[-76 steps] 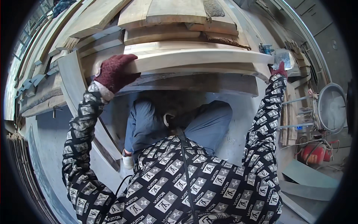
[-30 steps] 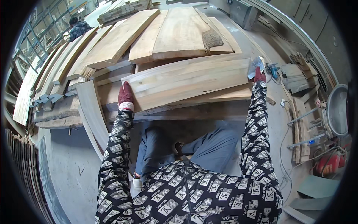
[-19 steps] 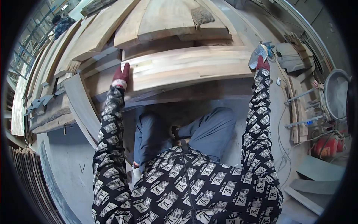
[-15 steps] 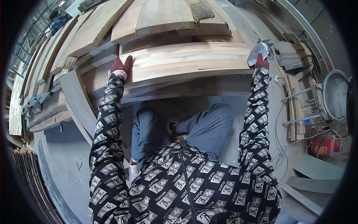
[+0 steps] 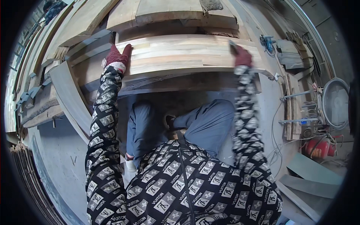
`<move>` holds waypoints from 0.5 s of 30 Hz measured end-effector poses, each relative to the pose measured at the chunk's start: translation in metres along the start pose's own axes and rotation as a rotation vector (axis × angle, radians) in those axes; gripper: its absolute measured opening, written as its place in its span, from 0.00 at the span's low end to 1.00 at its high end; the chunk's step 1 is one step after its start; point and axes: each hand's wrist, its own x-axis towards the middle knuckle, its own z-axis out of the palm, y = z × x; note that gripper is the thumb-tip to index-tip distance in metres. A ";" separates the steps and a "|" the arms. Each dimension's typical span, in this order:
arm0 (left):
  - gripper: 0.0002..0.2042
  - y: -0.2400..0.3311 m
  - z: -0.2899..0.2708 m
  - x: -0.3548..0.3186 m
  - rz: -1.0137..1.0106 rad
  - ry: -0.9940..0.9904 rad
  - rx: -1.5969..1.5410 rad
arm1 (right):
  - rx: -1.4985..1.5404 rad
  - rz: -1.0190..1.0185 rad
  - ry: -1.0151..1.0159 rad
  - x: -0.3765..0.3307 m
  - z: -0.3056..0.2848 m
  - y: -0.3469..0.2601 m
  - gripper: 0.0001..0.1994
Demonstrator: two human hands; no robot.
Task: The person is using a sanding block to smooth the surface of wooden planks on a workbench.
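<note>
While both red-gloved hands, left point(image 5: 117, 57) and right point(image 5: 243, 56), lie flat on the long pale wooden plank point(image 5: 187, 54), neither gripping it, it rests atop stacked boards point(image 5: 168, 11), placement seemingly almost finished.

Right hand point(image 5: 242, 55) now well in from the plank's point(image 5: 187, 56) right end, resting on the top face instead of gripping the far corner. Left hand point(image 5: 117, 57) flat against the left end, fingers up. Plank lying level on the stack point(image 5: 168, 15) rather than tilted.
</note>
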 end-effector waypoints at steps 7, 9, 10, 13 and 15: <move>0.35 -0.013 0.003 0.012 -0.206 0.004 -0.026 | 0.558 -0.640 0.165 -0.127 0.038 -0.217 0.17; 0.34 -0.010 0.014 0.015 -0.157 0.025 -0.068 | 0.609 -0.643 0.128 -0.117 0.037 -0.176 0.18; 0.34 -0.024 0.014 0.011 -0.145 0.074 -0.088 | 0.602 -0.661 0.119 -0.110 0.038 -0.157 0.18; 0.32 -0.012 0.005 -0.001 -0.143 0.047 -0.069 | 0.308 -0.412 0.264 -0.080 0.005 -0.046 0.20; 0.30 -0.013 0.010 0.008 -0.110 0.102 -0.041 | 0.277 -0.130 0.196 -0.045 0.003 0.048 0.19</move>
